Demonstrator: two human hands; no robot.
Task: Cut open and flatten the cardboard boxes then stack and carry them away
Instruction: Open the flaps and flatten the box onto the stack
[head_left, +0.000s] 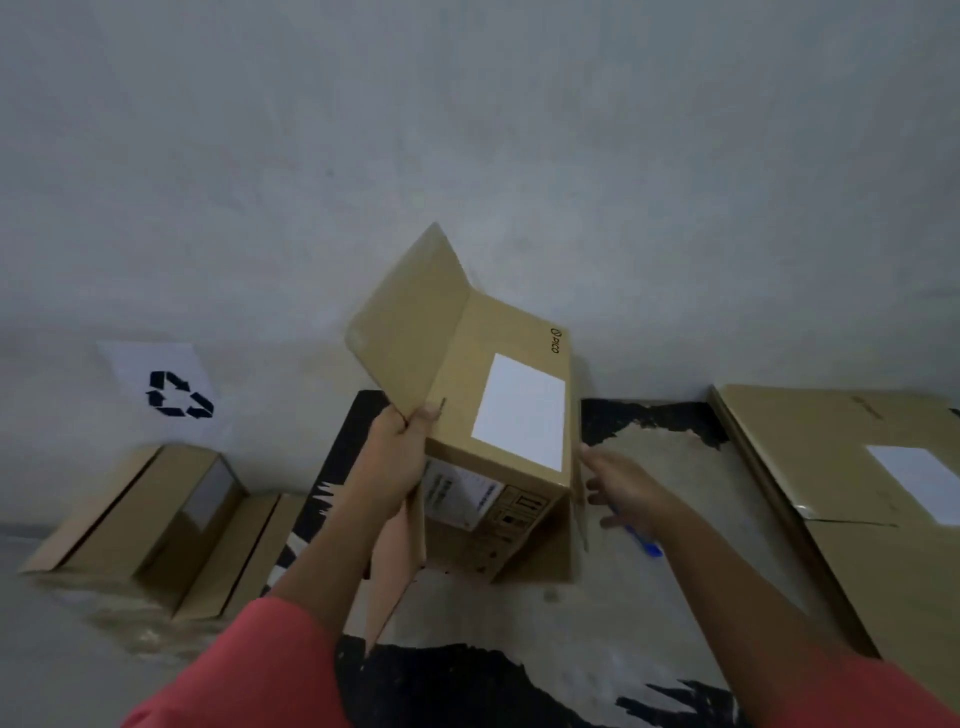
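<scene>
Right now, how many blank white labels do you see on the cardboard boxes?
2. One label is on the held box in the middle; the other label is on the flat box at the right edge. Hidden faces may carry more.

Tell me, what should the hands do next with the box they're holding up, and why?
Probably squash the box flat: the right hand pushes its side wall toward the left hand, which grips the opposite corner. The top flap is open and a bottom flap hangs loose, but the box is not flat yet, unlike the flattened box at the right.
</scene>
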